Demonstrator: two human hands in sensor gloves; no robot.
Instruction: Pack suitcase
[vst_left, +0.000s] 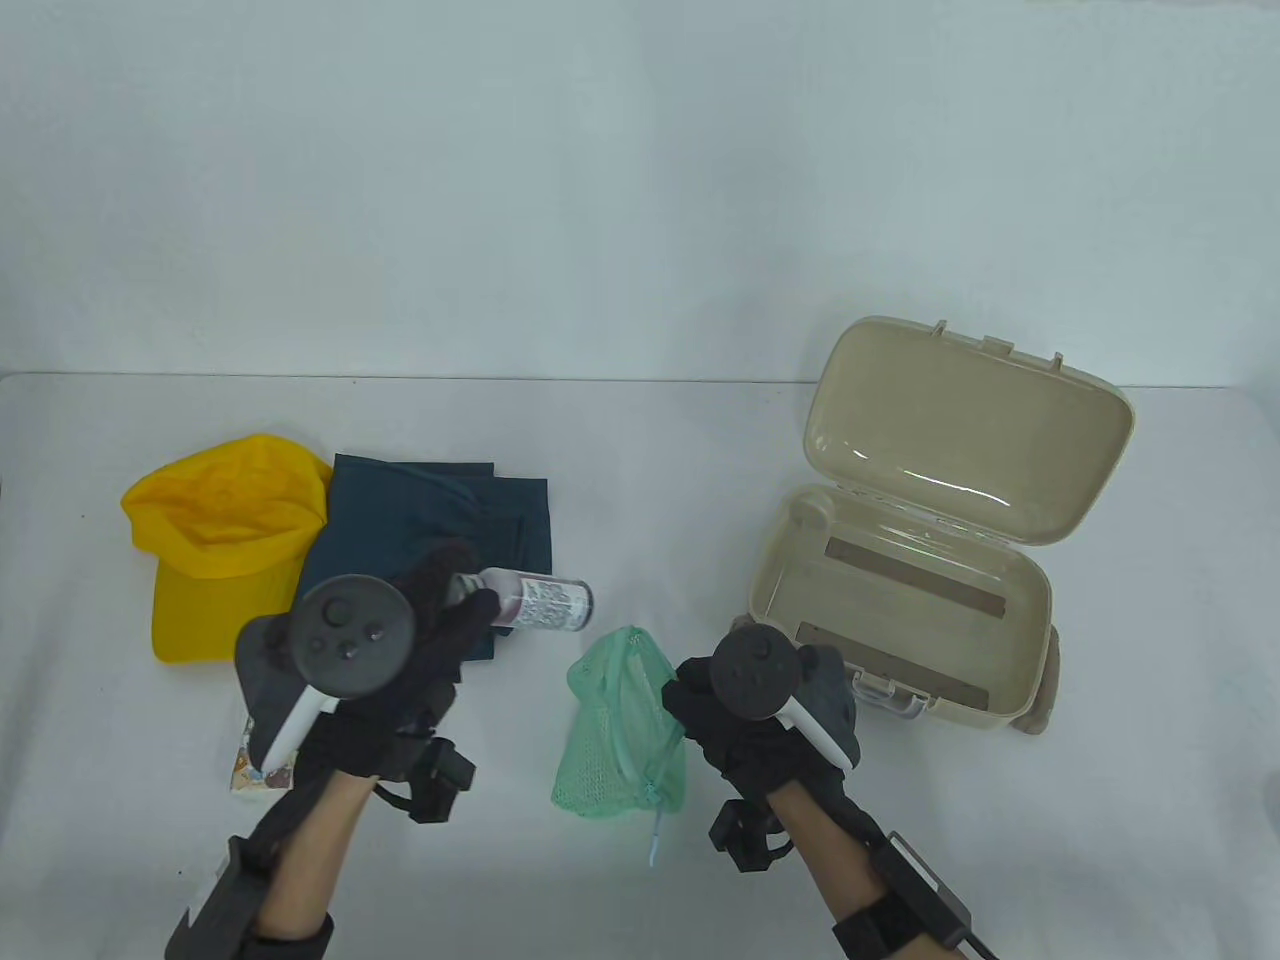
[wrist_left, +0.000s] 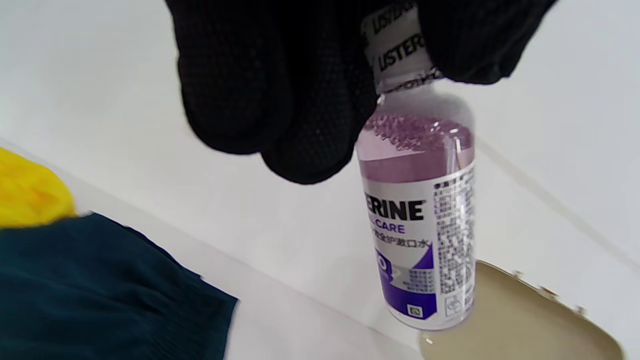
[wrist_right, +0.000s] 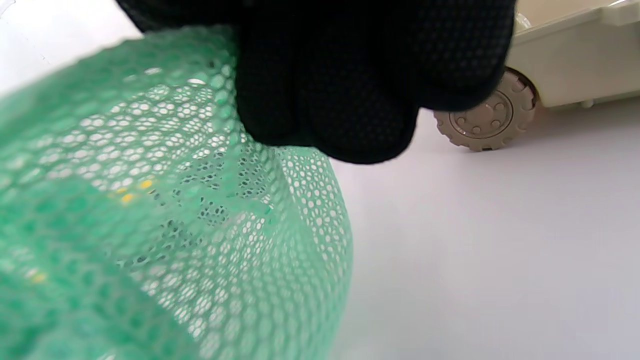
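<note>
While the suitcase (vst_left: 905, 560) is lying open by the counter's right edge, both hands are gripping items.
The left hand (vst_left: 420, 640) is pinching the mouthwash bottle (vst_left: 535, 600) by its cap; the right hand (vst_left: 735, 715) is clutching the green mesh bag (vst_left: 620, 725) near the front edge.

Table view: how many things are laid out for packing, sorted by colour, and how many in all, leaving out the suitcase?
Yellow: 1, the cap
Dark blue: 1, the folded garment
Green: 1, the mesh bag
Purple: 1, the mouthwash bottle
Patterned: 1, the small packet, mostly hidden
Total: 5
</note>
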